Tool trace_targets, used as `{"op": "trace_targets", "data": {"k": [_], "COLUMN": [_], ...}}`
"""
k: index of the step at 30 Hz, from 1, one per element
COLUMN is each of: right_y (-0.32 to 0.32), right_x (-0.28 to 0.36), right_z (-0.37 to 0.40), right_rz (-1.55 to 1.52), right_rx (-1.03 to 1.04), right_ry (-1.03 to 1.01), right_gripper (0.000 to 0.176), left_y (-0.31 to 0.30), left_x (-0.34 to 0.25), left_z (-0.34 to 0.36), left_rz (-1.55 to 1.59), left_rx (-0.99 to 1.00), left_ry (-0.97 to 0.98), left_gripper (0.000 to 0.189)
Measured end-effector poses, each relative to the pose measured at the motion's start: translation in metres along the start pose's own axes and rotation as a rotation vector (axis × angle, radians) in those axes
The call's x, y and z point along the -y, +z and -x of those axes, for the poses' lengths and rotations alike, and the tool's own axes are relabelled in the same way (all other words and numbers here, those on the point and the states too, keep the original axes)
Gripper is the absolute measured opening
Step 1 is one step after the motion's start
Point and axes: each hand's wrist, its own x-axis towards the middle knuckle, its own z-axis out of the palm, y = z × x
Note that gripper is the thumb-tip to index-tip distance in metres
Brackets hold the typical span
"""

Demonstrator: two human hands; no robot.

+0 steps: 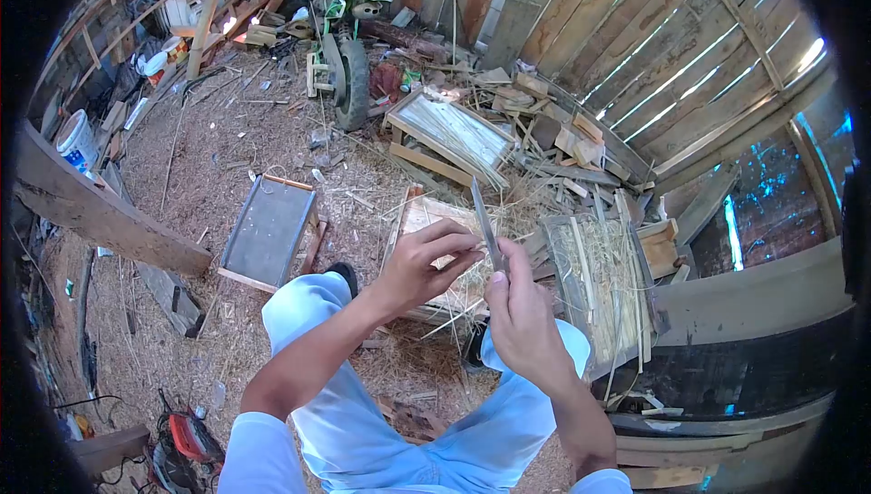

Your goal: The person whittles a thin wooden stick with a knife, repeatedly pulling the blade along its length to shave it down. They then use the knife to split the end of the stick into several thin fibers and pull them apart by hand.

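Note:
Above my knees, my right hand (523, 313) is wrapped round the lower end of a knife-like blade (484, 220), its thumb lying along it. The blade points up and slightly left, away from me. My left hand (425, 263) is beside it with thumb and fingers pinched near the blade; whatever they hold, if anything, is too small to make out. Beneath the hands is a low wooden board (435, 215) with thin strips scattered on it. To the right a slatted wooden panel (581, 267) carries more long strips.
A dark-topped low stool (269, 229) stands left of my legs. Ahead are a framed panel (452, 136), a wheel (352, 81) and scrap wood (576, 140). A thick beam (109, 208) crosses the left side. A red power tool (190, 438) lies at lower left.

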Motion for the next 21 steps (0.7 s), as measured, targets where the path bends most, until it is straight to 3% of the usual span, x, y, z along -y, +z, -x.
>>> {"op": "trace_targets", "data": {"k": [21], "right_y": [0.003], "right_x": [-0.0004], "right_z": [-0.0012], "right_rz": [0.231], "right_rx": [-0.007], "right_ry": [-0.046], "right_gripper": [0.042], "left_y": [-0.0004], "left_x": [-0.0021], "left_z": [-0.0003], "left_rz": [-0.045], "left_rx": [0.039], "left_ry": [0.018], "left_gripper": [0.02]}}
